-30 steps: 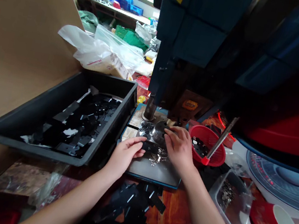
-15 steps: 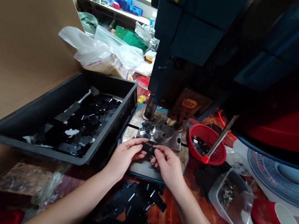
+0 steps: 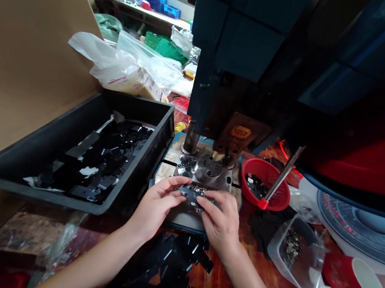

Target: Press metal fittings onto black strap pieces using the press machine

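A small flat black plate (image 3: 189,193), its face catching the light, is held low over the front of the press bed. My left hand (image 3: 154,204) grips its left end between thumb and fingers. At the right end, my right hand (image 3: 222,219) has its thumb and fingertips closed on the plate, partly covering it. Small shiny metal pieces (image 3: 202,191) lie just behind and under the plate. A round metal die (image 3: 208,168) sits on the bed beyond my fingers, under the blue press (image 3: 233,37).
A black bin (image 3: 107,206) of black plates stands left. More black plates (image 3: 176,255) lie near my lap. At right are a red basket (image 3: 285,195) with a metal rod, a clear tub (image 3: 305,283) of metal parts, and a red mug (image 3: 336,276). Cardboard (image 3: 17,58) rises far left.
The black plate has tilted so its face now reflects light. My right fingers have spread and shifted along it. The small metal pieces show more clearly. The view has shifted slightly.
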`<state>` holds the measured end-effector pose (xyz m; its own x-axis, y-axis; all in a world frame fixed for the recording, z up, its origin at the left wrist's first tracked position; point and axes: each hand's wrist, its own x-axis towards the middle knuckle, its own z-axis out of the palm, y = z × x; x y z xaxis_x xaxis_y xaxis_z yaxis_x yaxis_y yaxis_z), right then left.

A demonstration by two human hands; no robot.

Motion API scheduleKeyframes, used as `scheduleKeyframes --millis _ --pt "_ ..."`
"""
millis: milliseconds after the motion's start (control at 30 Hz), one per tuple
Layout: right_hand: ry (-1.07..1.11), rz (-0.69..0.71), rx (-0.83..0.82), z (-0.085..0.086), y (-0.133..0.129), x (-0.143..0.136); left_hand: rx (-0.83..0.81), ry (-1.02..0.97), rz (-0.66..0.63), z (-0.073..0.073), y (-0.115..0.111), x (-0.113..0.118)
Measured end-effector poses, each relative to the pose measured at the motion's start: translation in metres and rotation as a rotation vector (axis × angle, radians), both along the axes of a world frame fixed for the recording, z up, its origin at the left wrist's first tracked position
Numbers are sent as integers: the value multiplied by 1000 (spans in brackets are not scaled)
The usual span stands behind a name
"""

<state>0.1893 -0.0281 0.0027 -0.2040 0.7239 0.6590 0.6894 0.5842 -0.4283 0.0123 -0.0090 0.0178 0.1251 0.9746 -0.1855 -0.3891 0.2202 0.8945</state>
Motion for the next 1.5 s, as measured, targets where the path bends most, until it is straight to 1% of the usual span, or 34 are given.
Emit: scheduleKeyframes --millis 100,200,267,367,433,533,700,800,933,1200,1300,1500 --pt "41 -32 -53 4 10 2 181 297 -6 -1 9 3" --pt "120 -177 -151 8 28 4 409 590 20 1 29 12" --pt "166 -246 -176 9 44 6 502 703 61 3 47 19" --pt "186 -265 -196 8 68 9 576 850 101 2 72 30" --pt "198 -290 -227 6 80 10 601 913 116 0 83 34" --pt "251 -304 -280 1 91 13 613 954 130 -4 93 36" --pt "404 -201 -386 -3 99 15 597 988 99 -10 103 35" --pt "461 -183 -416 -4 102 16 591 984 61 -13 107 35" --pt "485 -169 -443 -8 106 17 595 977 28 -14 110 37" --pt "507 -117 -489 -6 106 17 603 984 49 -13 109 39" --pt "517 -105 -506 -8 108 17 608 988 46 -13 109 39" --pt "524 -73 -551 -12 110 18 637 970 -5 -10 110 43"
